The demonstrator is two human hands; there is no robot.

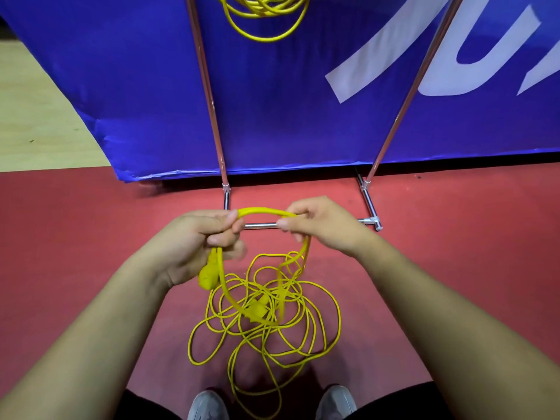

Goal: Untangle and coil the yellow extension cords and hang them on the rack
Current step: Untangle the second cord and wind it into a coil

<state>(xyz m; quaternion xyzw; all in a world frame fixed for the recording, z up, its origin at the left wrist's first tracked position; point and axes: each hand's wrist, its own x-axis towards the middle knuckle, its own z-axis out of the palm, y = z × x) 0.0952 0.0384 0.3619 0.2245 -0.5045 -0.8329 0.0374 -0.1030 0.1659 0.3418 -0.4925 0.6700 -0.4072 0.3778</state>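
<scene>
- Hanging on the rack (209, 95), one coil (263, 14) is done.
- Your left grip (197, 241) and right grip (321, 225) clamp the second cord (260, 211), mostly tangled on the floor (91, 237).

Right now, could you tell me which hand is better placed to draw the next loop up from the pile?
Probably the right hand: the cord runs from it down to the pile, while the left hand grips it by the plug.
</scene>
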